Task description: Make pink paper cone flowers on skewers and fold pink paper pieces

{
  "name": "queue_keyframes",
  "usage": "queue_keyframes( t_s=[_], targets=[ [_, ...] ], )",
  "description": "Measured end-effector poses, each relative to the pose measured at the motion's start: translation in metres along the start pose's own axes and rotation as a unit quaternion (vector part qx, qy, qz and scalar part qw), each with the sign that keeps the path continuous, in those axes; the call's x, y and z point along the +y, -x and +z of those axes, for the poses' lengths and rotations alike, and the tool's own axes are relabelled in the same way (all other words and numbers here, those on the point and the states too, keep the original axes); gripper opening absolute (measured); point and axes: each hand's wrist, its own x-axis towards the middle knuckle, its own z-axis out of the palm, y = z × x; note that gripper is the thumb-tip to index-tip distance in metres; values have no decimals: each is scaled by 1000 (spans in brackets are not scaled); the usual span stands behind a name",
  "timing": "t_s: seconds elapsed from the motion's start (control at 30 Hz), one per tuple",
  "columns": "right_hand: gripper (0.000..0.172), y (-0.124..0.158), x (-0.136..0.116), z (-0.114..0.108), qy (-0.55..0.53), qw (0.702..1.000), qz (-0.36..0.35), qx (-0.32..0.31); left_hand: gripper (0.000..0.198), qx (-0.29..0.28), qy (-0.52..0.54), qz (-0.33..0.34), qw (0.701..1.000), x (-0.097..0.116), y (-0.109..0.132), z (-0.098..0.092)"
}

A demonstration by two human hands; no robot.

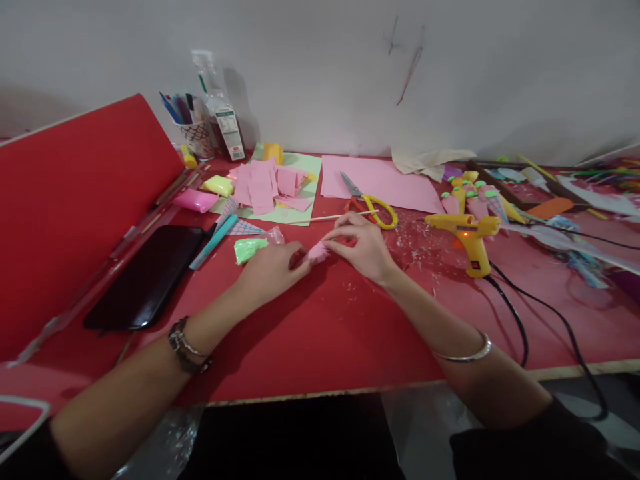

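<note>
Between the fingertips of the left hand (pixel 275 270) and the right hand (pixel 366 248), a small pink piece (pixel 318 253) is held in narrow pinches from both sides, so neither hand is nearer; its longer axis is tilted slightly upward toward the right hand. A soft, ruffled surface is suggested (whether it is paper or clay cannot be told). Just beyond the right hand, a thin, pale stick (pixel 325 218) is laid nearly crosswise on the smooth red worktop (pixel 320 353). Beside the left hand, a glossy green packet (pixel 250 250) is seen. Farther out, matte pink strips (pixel 261 190) are heaped on a pale green sheet (pixel 306 165), steel-bladed scissors (pixel 386 212) are rested partly over flat pink paper (pixel 377 179), and, to the right, a rigid yellow glue gun (pixel 475 243) is set.
</note>
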Motion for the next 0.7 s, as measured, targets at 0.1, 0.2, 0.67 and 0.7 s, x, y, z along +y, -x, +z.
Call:
queue_keyframes(
  t_s=[0.1, 0.2, 0.67, 0.7],
  targets=[
    [5, 0, -1, 0, 10, 1000, 11, -14, 34, -3, -5, -3, 1000, 1, 0, -1],
    [6, 0, -1, 0, 12, 1000, 16, -21, 34, -1, -17, 0, 1000, 1, 0, -1],
    [7, -1, 5, -2, 27, 999, 8, -26, 32, -4, -12, -7, 1000, 0, 1, 0],
    [7, -1, 4, -2, 27, 999, 7, -27, 31, -3, -13, -7, 1000, 0, 1, 0]
  ],
)
